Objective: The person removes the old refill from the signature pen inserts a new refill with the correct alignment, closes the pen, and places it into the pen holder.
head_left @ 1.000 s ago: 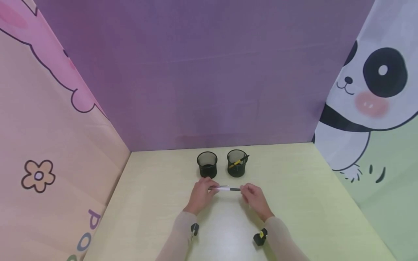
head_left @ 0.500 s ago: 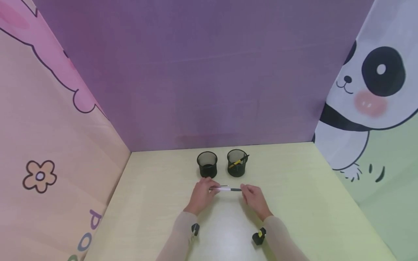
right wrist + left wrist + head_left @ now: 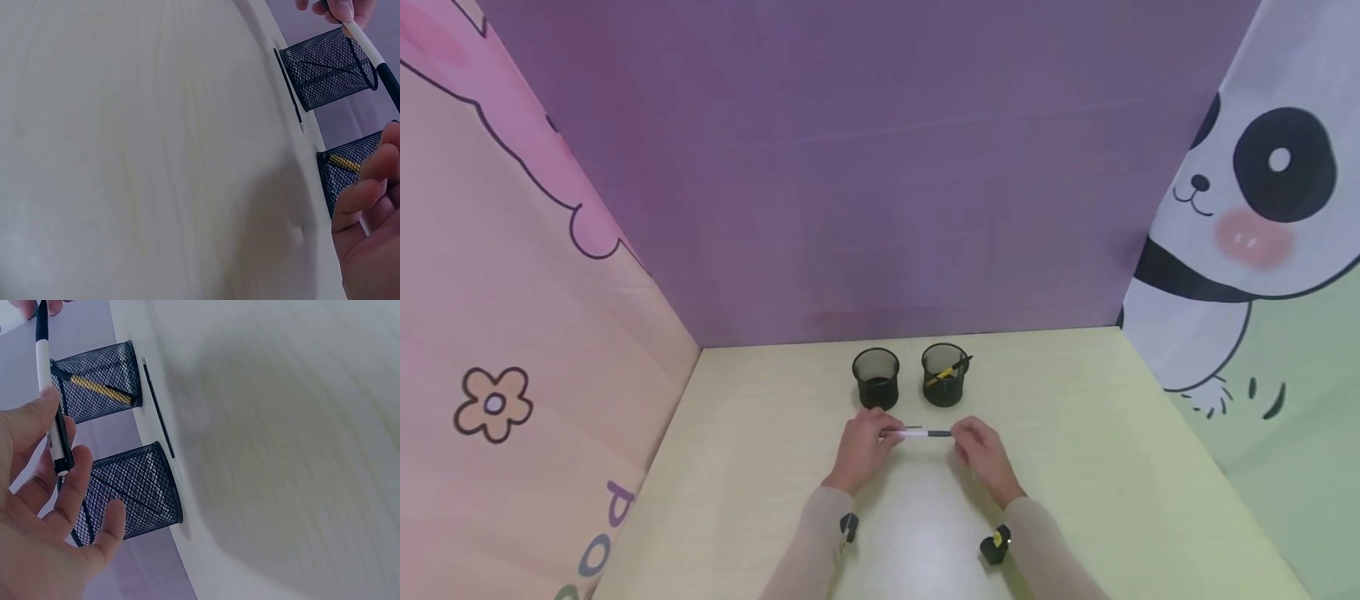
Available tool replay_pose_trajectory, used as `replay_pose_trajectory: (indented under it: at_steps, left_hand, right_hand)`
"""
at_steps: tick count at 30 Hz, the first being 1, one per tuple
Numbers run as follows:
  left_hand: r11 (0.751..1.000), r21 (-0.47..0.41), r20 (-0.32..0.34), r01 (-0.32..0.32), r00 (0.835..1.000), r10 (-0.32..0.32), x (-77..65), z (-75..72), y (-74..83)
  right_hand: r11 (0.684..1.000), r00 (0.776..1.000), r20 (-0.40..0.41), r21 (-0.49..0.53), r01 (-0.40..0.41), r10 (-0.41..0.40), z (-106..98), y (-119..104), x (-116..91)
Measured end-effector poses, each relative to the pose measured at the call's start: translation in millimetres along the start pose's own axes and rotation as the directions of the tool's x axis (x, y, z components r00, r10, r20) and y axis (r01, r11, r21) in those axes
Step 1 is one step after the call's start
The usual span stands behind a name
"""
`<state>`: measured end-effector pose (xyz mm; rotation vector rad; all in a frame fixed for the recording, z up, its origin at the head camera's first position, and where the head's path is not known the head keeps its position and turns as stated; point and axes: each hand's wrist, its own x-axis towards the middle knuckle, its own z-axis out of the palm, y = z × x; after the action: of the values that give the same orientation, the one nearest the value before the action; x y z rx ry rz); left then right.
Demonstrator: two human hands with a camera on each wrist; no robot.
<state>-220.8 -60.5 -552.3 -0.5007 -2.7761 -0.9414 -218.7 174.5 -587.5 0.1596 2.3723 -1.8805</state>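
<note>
A white pen (image 3: 917, 433) with a black grip section and black clip is held level between both hands over the table. My left hand (image 3: 863, 450) pinches its clip end between thumb and fingers, the other fingers spread loosely in the left wrist view. My right hand (image 3: 987, 458) pinches the black grip end, and its fingertips hide the tip. A thin dark pen refill (image 3: 159, 409) lies on the table just beyond the pen, in front of the two black mesh pen cups.
The left mesh cup (image 3: 876, 387) stands right behind my left hand. In the right mesh cup (image 3: 943, 392) leans a yellow and black pen (image 3: 949, 372). A purple wall (image 3: 880, 208) closes off the back of the pale table (image 3: 760, 433).
</note>
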Motion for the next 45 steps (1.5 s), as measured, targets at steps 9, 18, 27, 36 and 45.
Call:
replay_pose_trajectory:
  at_steps: [9,18,27,36,45]
  left_hand:
    - [1.000,0.025,-0.025,-0.008,1.000,0.009,-0.5,0.7,-3.0]
    - [1.000,0.019,-0.010,0.017,1.000,-0.017,1.4,-0.7,0.1]
    - [0.999,0.039,-0.025,-0.029,0.999,0.030,2.7,1.3,0.7]
    - [0.998,0.057,-0.011,-0.037,0.999,0.038,2.2,3.0,0.4]
    - [0.997,0.072,0.008,-0.030,1.000,0.029,2.0,3.9,1.8]
  right_hand:
    - [1.000,1.000,-0.003,-0.021,0.018,-0.018,0.3,-2.2,-3.5]
    - [0.994,1.000,0.004,-0.103,0.026,-0.026,1.7,-2.9,-0.6]
    - [0.987,1.000,0.011,-0.158,0.004,-0.003,2.4,-5.3,-1.2]
    - [0.975,1.000,-0.011,-0.222,0.018,-0.021,5.0,-2.0,0.2]
    - [0.971,0.999,-0.040,-0.237,0.026,-0.036,6.4,1.0,2.8]
